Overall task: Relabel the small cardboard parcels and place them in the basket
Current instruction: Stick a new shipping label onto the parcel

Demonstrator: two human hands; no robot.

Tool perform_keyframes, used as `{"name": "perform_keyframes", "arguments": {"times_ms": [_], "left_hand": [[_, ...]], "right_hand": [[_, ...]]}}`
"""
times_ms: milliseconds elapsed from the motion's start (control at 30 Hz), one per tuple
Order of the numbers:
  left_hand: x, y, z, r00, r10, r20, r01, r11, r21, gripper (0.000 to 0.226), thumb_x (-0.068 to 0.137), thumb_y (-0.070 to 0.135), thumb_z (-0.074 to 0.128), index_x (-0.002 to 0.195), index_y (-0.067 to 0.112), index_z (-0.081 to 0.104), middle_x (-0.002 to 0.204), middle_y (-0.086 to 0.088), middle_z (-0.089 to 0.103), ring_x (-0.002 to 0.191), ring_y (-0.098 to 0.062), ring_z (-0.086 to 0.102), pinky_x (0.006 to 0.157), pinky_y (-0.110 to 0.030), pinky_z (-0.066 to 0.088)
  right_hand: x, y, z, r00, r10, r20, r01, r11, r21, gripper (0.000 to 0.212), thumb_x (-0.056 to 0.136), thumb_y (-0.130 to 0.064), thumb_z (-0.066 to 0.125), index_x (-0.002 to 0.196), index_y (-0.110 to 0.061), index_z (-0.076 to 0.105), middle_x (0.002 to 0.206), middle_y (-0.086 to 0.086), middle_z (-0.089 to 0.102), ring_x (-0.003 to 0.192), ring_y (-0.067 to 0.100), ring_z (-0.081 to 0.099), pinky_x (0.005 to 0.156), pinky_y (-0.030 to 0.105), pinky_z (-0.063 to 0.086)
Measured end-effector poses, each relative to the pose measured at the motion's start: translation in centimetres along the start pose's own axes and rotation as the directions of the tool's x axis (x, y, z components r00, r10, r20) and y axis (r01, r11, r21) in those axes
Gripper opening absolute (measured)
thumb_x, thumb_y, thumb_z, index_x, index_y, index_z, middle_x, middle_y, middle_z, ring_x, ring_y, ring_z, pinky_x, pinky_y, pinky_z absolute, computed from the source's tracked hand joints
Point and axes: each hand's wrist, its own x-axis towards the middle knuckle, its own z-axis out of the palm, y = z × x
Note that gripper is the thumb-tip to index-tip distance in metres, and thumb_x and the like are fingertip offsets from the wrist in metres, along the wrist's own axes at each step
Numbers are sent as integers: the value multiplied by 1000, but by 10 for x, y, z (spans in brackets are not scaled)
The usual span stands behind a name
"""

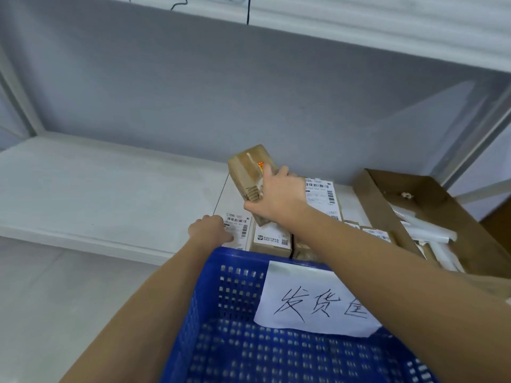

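Parcel (250,172), head view: lifted tilted above the shelf (110,186), right hand (279,194) grip wrapped round its lower end. Left hand (210,229) fingers curled on a labelled parcel (239,228). Looks light, stiff; hold by side faces. Basket (235,286) below.

Single head-worn wide-angle view, looking forward and steeply down from close range over a blue basket (210,313) onto a white shelf (96,189) against the wall.
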Motion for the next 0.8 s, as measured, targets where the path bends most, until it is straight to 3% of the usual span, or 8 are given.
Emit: {"name": "perform_keyframes", "arguments": {"times_ms": [133, 267, 533, 667, 800], "left_hand": [[16, 7, 10, 997, -59, 52, 60, 998, -18, 48, 86, 48, 63, 120, 15, 53, 117, -3, 57, 108, -19, 57, 76, -28, 38], [26, 15, 17, 993, -117, 12, 116, 993, 29, 47, 86, 46, 66, 121, 16, 52, 117, 0, 58, 105, -17, 57, 74, -25, 39], [35, 19, 22, 984, -158, -88, 162, 986, 34, 27, 90, 24, 64, 115, 17, 54, 112, 1, 62, 102, -17, 60, 72, -25, 38], [29, 17, 18, 979, -151, -139, 148, 988, -32, 18, 92, 17, 58, 109, 15, 53, 96, 0, 58, 91, -19, 59, 71, -26, 39], [23, 10, 6, 981, -161, -105, 140, 973, -185, 18, 88, 25, 62, 99, 13, 55, 90, 0, 58, 81, -19, 56, 68, -29, 39]], "right_hand": [[14, 5, 7, 999, 30, 29, -30, 999, -20, 83, 77, -67, 53, 131, -10, 28, 101, 13, 45, 76, 25, 46, 62, 32, 39], [22, 3, 11, 998, 27, 49, -25, 999, -35, 83, 77, -68, 52, 131, -9, 29, 96, 12, 42, 71, 25, 46, 57, 30, 37], [25, 0, 13, 999, -3, 53, 5, 1000, -30, 79, 77, -67, 53, 127, -8, 31, 103, 14, 48, 73, 25, 45, 55, 30, 33], [23, -2, 9, 999, 0, 35, 0, 1000, 18, 79, 77, -67, 54, 127, -9, 32, 100, 12, 46, 76, 25, 47, 60, 31, 37], [16, -3, 0, 1000, -11, 14, 10, 998, 65, 80, 77, -69, 53, 128, -11, 33, 102, 11, 49, 77, 24, 47, 61, 32, 37]]}}
